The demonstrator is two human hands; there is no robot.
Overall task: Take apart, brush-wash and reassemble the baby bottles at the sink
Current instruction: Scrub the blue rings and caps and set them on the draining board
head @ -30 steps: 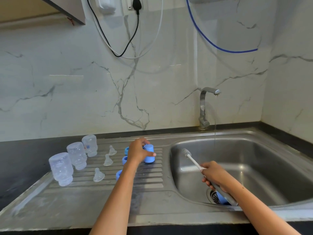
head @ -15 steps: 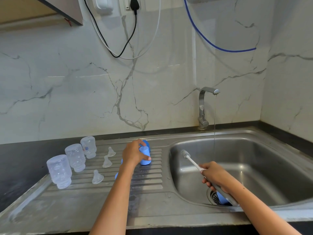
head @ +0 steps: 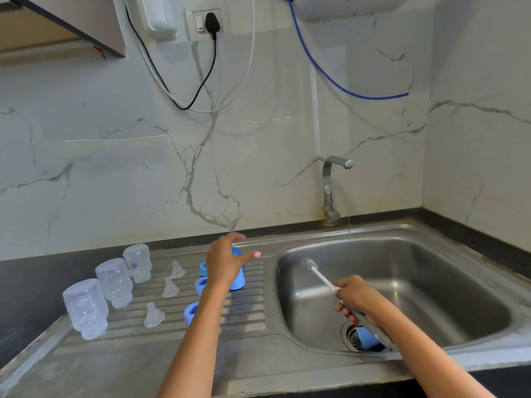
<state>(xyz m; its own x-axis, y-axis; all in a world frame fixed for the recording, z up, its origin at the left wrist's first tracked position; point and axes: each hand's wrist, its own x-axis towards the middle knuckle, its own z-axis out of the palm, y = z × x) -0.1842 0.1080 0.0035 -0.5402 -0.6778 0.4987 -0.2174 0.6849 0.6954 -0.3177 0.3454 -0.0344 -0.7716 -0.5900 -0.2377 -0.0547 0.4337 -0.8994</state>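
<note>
Right hand: grip closed round the bottle brush, bristles raised over the sink. Left hand: grip slack, fingers spread above a blue cap, partly hiding it. Left of it, inverted bottles stand on the steel worktop; marble wall behind.

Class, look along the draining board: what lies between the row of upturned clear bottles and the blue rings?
In the head view, three clear teats stand in a row between the bottles and the blue rings.
</note>
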